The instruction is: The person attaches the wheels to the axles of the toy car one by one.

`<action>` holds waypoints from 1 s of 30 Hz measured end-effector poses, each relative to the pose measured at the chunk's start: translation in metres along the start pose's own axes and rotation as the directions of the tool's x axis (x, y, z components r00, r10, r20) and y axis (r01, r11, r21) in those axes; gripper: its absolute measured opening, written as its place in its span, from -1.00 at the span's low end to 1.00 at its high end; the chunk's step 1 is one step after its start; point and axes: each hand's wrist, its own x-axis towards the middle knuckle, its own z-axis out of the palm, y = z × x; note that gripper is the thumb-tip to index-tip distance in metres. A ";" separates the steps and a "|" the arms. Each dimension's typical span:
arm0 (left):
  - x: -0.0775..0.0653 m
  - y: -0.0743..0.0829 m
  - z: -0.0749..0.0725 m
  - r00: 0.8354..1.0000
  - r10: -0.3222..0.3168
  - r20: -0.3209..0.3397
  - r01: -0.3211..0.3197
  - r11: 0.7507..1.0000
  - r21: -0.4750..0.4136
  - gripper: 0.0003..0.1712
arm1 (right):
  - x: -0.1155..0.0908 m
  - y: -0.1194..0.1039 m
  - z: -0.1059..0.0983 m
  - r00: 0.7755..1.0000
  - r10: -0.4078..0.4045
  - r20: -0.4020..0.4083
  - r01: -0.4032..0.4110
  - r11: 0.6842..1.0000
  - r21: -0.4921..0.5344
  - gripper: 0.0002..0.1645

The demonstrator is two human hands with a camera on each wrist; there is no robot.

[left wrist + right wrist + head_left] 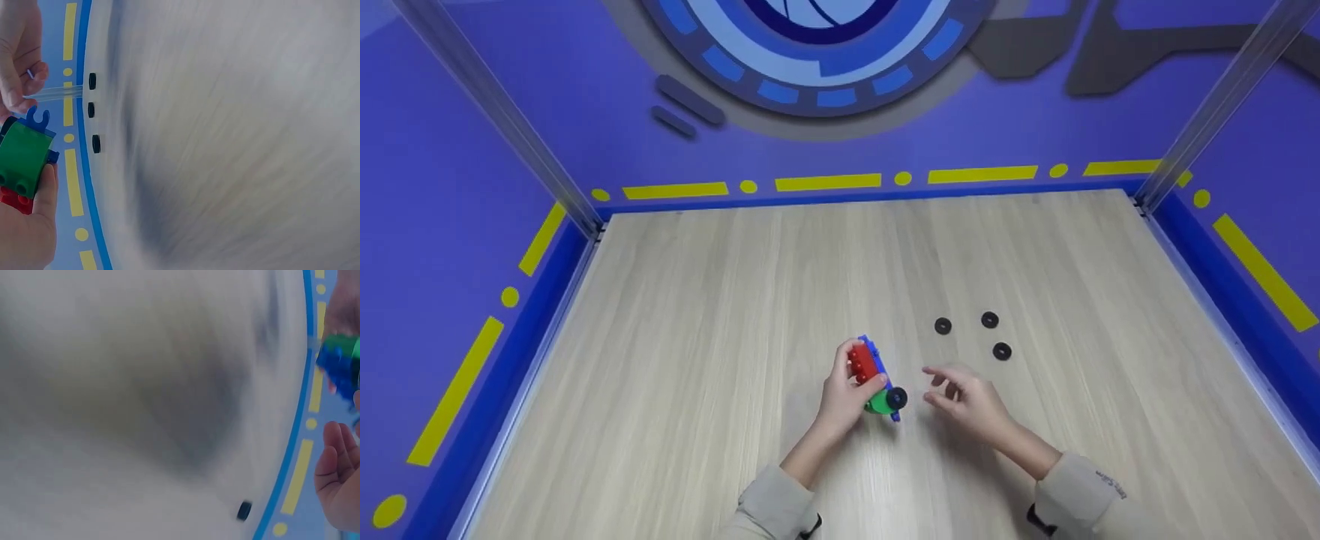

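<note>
Head view: toy [864, 363] in left hand [841, 397].

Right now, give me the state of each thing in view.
Toy: held.
Left hand: gripping it.
Right hand: holding nothing, fingers bent, apart from it.
Mounted wheel: at its green end.
Left wheel: loose, flat on the table.
Middle wheel: loose, flat there.
Right wheel: loose, flat there.
</note>
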 end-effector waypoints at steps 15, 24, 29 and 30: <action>0.005 -0.003 -0.002 0.999 -0.041 0.005 0.041 0.998 -0.055 -0.27 | 0.025 0.067 -0.047 0.951 0.295 -0.089 -0.288 0.954 0.083 -0.59; 0.003 -0.007 0.001 0.999 -0.040 0.002 0.040 0.997 -0.060 -0.25 | 0.023 0.089 -0.051 0.925 0.358 -0.130 -0.351 0.934 0.071 -0.57; 0.004 -0.008 0.001 0.998 -0.057 0.011 0.058 0.996 -0.066 -0.26 | 0.021 0.099 -0.047 0.909 0.382 -0.164 -0.386 0.923 0.013 -0.56; 0.004 -0.008 0.001 0.998 -0.063 0.012 0.063 0.996 -0.069 -0.26 | 0.020 0.101 -0.046 0.906 0.387 -0.171 -0.393 0.920 0.002 -0.55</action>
